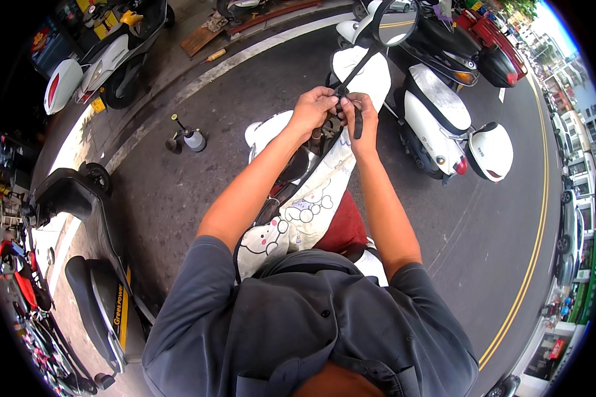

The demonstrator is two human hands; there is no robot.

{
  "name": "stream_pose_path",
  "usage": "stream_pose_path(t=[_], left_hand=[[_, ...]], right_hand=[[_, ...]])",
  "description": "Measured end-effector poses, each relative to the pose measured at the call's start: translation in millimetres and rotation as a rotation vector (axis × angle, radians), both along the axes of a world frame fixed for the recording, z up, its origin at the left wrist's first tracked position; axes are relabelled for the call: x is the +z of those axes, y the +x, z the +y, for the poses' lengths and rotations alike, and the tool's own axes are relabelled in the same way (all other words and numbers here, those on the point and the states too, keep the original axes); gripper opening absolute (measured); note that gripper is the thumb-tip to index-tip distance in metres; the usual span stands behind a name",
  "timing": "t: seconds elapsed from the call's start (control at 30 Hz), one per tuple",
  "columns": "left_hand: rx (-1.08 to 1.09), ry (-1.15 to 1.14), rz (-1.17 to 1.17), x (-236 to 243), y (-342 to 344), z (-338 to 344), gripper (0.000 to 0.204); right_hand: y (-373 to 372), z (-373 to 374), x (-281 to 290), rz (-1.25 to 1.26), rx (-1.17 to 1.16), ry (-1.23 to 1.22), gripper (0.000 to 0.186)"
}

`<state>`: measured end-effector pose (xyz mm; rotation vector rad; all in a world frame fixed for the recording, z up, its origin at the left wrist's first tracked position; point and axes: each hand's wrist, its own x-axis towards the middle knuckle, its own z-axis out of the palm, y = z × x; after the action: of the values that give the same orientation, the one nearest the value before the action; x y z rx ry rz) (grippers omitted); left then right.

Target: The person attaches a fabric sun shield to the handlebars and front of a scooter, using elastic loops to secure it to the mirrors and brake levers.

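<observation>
Both of my hands meet at the foot of a black mirror stem [359, 68] on a white scooter [372, 74]. My left hand [316, 109] is closed, thumb and fingers pinching the small black part at the stem's base. From the other side, my right hand [361, 114] pinches the same spot with bent fingers. A short black lever-like piece [358, 124] sticks out below the right fingers. The round mirror [395, 20] is at the stem's far end. Below my hands, a pale cloth with cartoon figures [304, 208] drapes over the scooter, beside a dark red cloth [344, 225].
A white scooter [437, 112] with a white top box [491, 151] is parked to the right. At left are a spray bottle [194, 139] on the asphalt, a dark scooter [89, 264] and a white scooter [106, 63]. Beyond, a red vehicle [487, 36] stands by the road.
</observation>
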<state>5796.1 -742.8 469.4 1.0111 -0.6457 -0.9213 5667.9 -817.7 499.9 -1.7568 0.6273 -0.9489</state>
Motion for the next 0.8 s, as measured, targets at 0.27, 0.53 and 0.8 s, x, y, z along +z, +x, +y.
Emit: stream_pose_path(t=[0.27, 0.53, 0.8], left_hand=[[-0.181, -0.069, 0.294, -7.1, -0.8, 2.8, 0.006], [-0.111, -0.050, 0.203, 0.7, -1.1, 4.4, 0.011], [-0.206, -0.024, 0.151, 5.4, 8.7, 8.4, 0.020]], right_hand=[[-51.6, -27.2, -6.8, -0.152, -0.445, -0.132, 0.018], [-12.6, 14.2, 46.3, 0.439, -0.147, -0.617, 0.028], [-1.1, -16.0, 33.3, 0.314, -0.045, -0.397, 0.019]])
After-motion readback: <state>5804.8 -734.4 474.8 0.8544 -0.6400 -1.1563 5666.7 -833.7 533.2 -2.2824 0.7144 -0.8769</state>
